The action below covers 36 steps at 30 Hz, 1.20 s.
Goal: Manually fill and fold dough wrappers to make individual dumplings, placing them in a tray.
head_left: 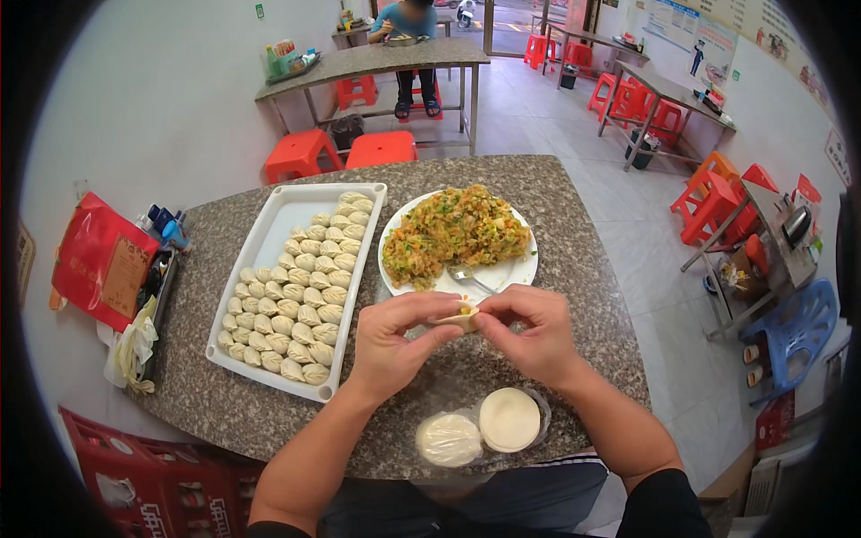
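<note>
Between my two hands is a partly folded dumpling point(465, 318), its filling showing at the open top. My left hand point(401, 339) pinches one side of the wrapper, and my right hand point(527, 330) pinches the other edge. Just beyond them a white plate point(530, 272) bears a large heap of chopped vegetable filling point(466, 229), with a metal spoon point(468, 276) resting at its near side. To the left, a white tray point(285, 213) holds rows of pleated dumplings point(300, 300). Close to me lie a stack of round wrappers point(509, 420) and a plastic-wrapped stack point(448, 439).
A red bag point(103, 260) and bottles stand at the speckled table's point(574, 211) left edge. Red stools point(381, 149) are beyond its far edge. A person point(408, 22) sits at another table point(386, 67). Red crates point(161, 480) stand at lower left, a blue chair point(794, 332) at right.
</note>
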Motion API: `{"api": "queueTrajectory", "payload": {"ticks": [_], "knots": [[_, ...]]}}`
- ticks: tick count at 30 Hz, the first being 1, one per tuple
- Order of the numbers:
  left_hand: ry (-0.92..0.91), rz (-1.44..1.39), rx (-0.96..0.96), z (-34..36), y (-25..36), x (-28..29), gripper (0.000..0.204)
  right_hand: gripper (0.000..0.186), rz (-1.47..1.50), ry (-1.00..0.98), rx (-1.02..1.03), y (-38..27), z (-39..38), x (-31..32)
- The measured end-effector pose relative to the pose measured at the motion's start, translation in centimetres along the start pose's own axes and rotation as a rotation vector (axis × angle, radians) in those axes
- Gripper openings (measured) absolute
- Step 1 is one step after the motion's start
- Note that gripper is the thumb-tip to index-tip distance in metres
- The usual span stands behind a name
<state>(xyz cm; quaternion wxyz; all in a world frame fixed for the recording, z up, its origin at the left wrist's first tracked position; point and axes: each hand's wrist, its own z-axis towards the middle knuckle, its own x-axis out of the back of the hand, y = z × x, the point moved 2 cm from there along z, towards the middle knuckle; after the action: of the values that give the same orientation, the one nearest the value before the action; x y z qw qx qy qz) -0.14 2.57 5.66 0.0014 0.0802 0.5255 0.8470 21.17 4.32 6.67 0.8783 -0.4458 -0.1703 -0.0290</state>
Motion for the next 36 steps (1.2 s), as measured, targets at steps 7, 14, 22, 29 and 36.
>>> {"api": "queueTrajectory", "payload": {"ticks": [7, 14, 22, 29, 36], "knots": [[-0.059, -0.019, -0.055, -0.1, -0.1, 0.6, 0.025, 0.011, 0.519, -0.129, -0.479, 1.1, -0.5, 0.1], [-0.095, 0.091, -0.102, 0.1, 0.2, 0.5, 0.025, 0.014, 0.383, -0.135, -0.477, 1.0, -0.4, 0.0], [-0.038, 0.015, -0.067, -0.1, -0.2, 0.0, 0.026, 0.01, 0.02, -0.026, -0.019, -0.1, 0.0, -0.1], [0.0, -0.176, 0.099, -0.5, -0.8, 0.1, 0.022, 0.014, 0.197, -0.036, -0.259, 0.3, -0.2, 0.2], [-0.044, 0.092, -0.045, -0.1, 0.1, 0.4, 0.021, 0.016, 0.167, -0.083, -0.273, 0.6, 0.0, 0.1]]}}
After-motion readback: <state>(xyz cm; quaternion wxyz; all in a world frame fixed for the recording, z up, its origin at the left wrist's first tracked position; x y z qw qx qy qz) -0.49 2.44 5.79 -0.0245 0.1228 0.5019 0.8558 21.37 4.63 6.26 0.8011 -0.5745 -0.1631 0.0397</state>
